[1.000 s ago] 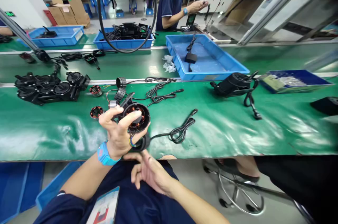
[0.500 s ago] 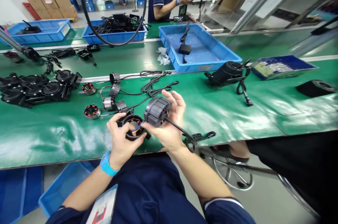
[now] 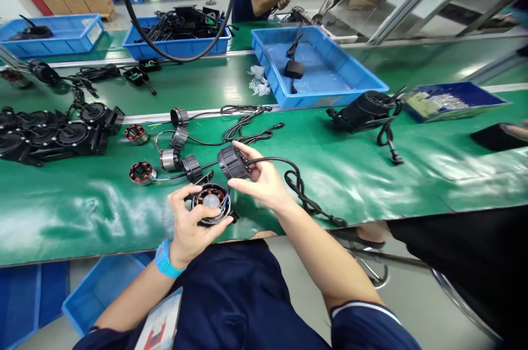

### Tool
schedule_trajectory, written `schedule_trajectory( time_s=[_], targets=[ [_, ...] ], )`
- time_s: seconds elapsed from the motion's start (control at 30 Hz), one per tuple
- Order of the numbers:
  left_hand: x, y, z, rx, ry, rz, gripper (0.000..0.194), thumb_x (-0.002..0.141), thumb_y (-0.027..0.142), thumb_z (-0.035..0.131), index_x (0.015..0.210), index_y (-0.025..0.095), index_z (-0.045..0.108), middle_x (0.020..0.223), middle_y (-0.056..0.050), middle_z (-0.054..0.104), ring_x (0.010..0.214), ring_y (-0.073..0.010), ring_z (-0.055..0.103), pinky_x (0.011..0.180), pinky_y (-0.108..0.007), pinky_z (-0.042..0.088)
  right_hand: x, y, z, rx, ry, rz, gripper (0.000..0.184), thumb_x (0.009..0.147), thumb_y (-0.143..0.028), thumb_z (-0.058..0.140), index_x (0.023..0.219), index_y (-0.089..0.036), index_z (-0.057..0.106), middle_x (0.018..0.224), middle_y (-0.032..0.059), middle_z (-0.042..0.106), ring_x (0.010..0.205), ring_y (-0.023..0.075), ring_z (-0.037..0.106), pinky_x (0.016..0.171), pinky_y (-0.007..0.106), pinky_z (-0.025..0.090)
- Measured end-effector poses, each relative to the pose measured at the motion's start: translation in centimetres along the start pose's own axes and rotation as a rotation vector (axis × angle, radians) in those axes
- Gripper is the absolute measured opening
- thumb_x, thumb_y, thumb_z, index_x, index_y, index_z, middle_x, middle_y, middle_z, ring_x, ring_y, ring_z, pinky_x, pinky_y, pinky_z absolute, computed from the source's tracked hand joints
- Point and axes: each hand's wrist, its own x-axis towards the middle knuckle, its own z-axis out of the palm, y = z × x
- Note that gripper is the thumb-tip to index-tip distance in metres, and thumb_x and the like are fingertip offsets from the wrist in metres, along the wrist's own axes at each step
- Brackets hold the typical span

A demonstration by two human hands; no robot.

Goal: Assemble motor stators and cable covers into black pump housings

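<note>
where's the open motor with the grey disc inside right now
In the head view, the motor is in the left hand, left of centre, just below and left of the cap in the right hand.

Cap [image 3: 232, 162] is right of housing [image 3: 211, 185], seemingly higher.

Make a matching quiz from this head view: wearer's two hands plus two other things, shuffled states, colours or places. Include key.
Things
1. Left hand
2. Right hand
3. Band on the left wrist
4. Crumpled plastic

States, colours, places
A. Light blue
B. Holds the ribbed black cap
C. Lies beside a blue tray
D. Holds the round unit with copper windings

Pairs: 1-D, 2-B, 3-A, 4-C
</note>
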Motion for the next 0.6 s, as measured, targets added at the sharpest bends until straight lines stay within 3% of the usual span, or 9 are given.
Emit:
schedule_trajectory(
  time_s=[0.1,0.23,0.3,0.37,0.43,0.53,0.6],
  targets=[
    [0.4,-0.2,-0.2,-0.013,-0.047,0.005,0.027,0.076,0.033,0.088,0.072,0.02,0.064,0.129,-0.009,0.046,0.124,-0.03,0.049,0.096,-0.049,0.052,-0.1,0.2,0.3,-0.014,-0.035,-0.02,0.093,0.072,-0.042,0.088,0.149,-0.017,0.041,0.139,0.0155,0.06,0.124,0.0266,0.063,0.105,0.04,0.054],
    [1.6,-1.1,-0.8,-0.087,-0.164,0.062,0.03,0.076,0.039,0.087,0.068,0.02,0.066,0.136,-0.011,0.045,0.126,-0.0316,0.048,0.098,-0.05,0.05,-0.5,-0.4,0.7,-0.181,-0.072,-0.127,0.073,0.076,-0.026,0.078,0.14,-0.017,0.045,0.135,0.0127,0.059,0.122,0.0244,0.061,0.107,0.04,0.051],
    [2.3,-1.9,-1.4,-0.092,-0.202,0.125,0.03,0.075,0.045,0.088,0.068,0.022,0.07,0.141,-0.011,0.043,0.13,-0.0337,0.045,0.103,-0.052,0.047,-0.7,-0.9,0.6,-0.272,-0.144,-0.167,0.074,0.074,-0.021,0.074,0.142,-0.018,0.043,0.137,0.0126,0.055,0.127,0.0256,0.056,0.11,0.042,0.048],
    [2.9,-2.8,-2.1,-0.028,-0.173,0.232,0.027,0.073,0.05,0.088,0.076,0.027,0.075,0.136,-0.01,0.048,0.129,-0.0329,0.046,0.107,-0.053,0.045,-0.7,-1.3,0.4,-0.366,-0.226,-0.189,0.077,0.074,-0.018,0.072,0.144,-0.019,0.041,0.14,0.0121,0.052,0.132,0.026,0.052,0.113,0.043,0.046],
    [3.4,-3.4,-2.8,0.018,-0.178,0.362,0.026,0.077,0.047,0.085,0.094,0.028,0.076,0.12,-0.008,0.06,0.119,-0.0275,0.054,0.103,-0.046,0.05,-0.5,-1.5,0.2,-0.414,-0.292,-0.233,0.075,0.077,-0.02,0.074,0.144,-0.02,0.04,0.142,0.0122,0.051,0.135,0.026,0.05,0.115,0.044,0.044],
    [3.9,-3.8,-3.7,-0.008,-0.305,0.485,0.024,0.088,0.033,0.076,0.108,0.021,0.071,0.102,-0.006,0.069,0.109,-0.0223,0.062,0.092,-0.035,0.058,0.1,-1.4,-0.1,-0.408,-0.399,-0.326,0.073,0.082,-0.028,0.077,0.145,-0.019,0.04,0.143,0.0135,0.05,0.137,0.0258,0.048,0.117,0.043,0.042],
    [4.4,-4.0,-4.2,-0.007,-0.366,0.528,0.021,0.091,0.03,0.073,0.109,0.02,0.069,0.102,-0.006,0.072,0.114,-0.0235,0.063,0.095,-0.035,0.06,0.6,-1.3,-0.4,-0.412,-0.485,-0.353,0.078,0.081,-0.036,0.079,0.146,-0.019,0.039,0.145,0.0135,0.05,0.141,0.0261,0.045,0.119,0.043,0.04]
  ],
)
